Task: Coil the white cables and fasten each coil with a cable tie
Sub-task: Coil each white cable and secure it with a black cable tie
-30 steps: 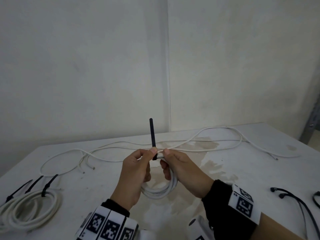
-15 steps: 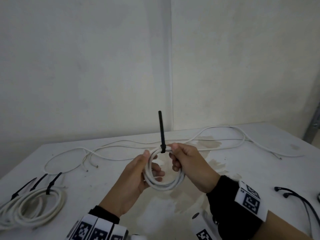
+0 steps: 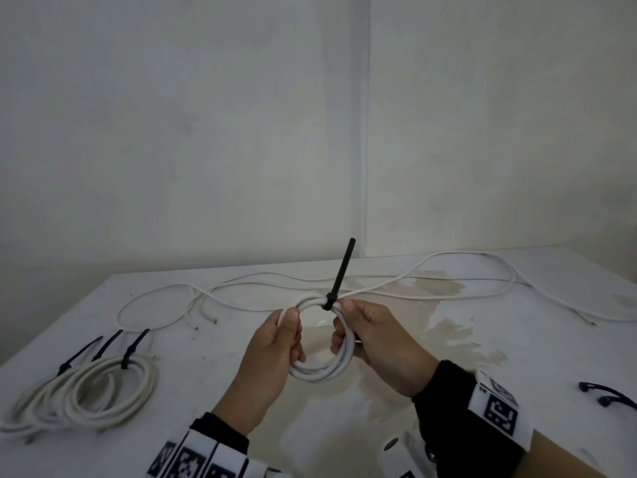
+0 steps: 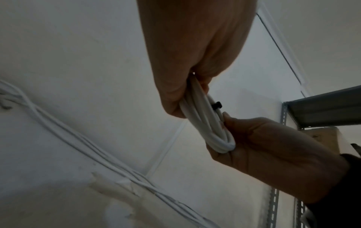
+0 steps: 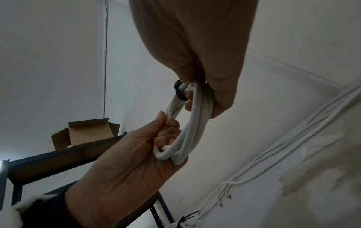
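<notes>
Since 0.5 s ago, coil point(image 3: 322, 365) has dropped slightly lower over the table point(image 3: 213, 384), and the tie point(image 3: 339, 274) tail now leans right rather than upright. Coil is held in the air between both hands, tie cinched at its top.

Table: white, stained, in a corner of 2 pale walls. Loose cables point(image 3: 396, 288) run across its far side. 3 tied coils point(image 3: 86, 391) lie at far left; spare ties point(image 3: 606, 398) at right edge.

Left wrist view alone shows a grey metal shelf frame point(image 4: 320, 111) and the tie head against the strands. Right wrist view alone shows a dark shelf with an open cardboard box point(image 5: 86, 134), and the tie band looped round the strands.

Grip: left hand point(image 3: 272, 360) has thumb and curled fingers clamped on the coil's left side. Right hand point(image 3: 379, 343) has fingers curled round the right side, thumb just beside the tie head.
</notes>
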`<state>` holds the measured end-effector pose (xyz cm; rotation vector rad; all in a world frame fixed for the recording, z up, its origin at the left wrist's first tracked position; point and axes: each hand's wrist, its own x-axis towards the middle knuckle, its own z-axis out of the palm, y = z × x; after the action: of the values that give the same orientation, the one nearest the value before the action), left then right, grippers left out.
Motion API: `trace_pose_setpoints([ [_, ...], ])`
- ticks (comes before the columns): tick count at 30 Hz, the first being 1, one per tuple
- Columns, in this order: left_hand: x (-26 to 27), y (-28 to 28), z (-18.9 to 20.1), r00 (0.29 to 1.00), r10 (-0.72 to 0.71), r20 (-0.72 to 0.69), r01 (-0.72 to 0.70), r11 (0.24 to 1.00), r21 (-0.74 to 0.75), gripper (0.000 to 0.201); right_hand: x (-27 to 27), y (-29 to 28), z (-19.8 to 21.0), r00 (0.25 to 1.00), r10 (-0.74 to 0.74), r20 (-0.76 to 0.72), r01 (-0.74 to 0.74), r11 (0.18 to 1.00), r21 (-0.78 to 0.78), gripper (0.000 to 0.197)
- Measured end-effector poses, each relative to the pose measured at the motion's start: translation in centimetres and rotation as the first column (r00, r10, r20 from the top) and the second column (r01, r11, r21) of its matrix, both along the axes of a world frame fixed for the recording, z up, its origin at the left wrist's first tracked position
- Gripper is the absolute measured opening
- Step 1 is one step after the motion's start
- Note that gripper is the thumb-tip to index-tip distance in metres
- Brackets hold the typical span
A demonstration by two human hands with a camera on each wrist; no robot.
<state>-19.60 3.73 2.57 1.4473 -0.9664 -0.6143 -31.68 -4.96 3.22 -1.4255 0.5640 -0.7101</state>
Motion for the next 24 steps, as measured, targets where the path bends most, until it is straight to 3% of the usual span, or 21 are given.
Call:
trace_pose_setpoints([
  [3,1.3,1.1,-0.3,0.999,0.037,0.005,-0.037,0.999,0.023,0.033,1.7,0.3,-0.3,0.999,-0.030,-0.019,0.030,0.999,-0.038,0.036],
  [8,5.1,3.5,0.2,0.991,0.026,-0.129,-0.018,0.998,0.068,0.017,4.7,0.9,-0.7,1.000,-0.018,-0.015,0.018,1.000,0.008,0.035],
  [15,8.4,5.5,-1.0,0.983,0.148,0.111,-0.157,0.984,0.086,0.019,8.6,2.7,-0.8,0.997,0.057,-0.059,-0.053,0.997,0.061,0.033],
  [18,10.2,6.3,-1.5,0.947,0.194,0.255,-0.223,0.971,0.088,0.023,10.1,3.4,-0.8,0.986,0.114,-0.118,-0.118,0.993,-0.028,0.030],
  [22,12.5,7.6,-1.8,0.909,0.247,0.336,-0.288,0.954,0.080,0.027,12.2,4.7,-0.9,0.951,0.215,-0.223,-0.253,0.954,-0.161,0.025],
  [24,13.7,8.4,-2.0,0.893,0.282,0.352,-0.332,0.939,0.089,0.029,13.1,5.0,-1.1,0.927,0.251,-0.280,-0.304,0.938,-0.166,0.041],
])
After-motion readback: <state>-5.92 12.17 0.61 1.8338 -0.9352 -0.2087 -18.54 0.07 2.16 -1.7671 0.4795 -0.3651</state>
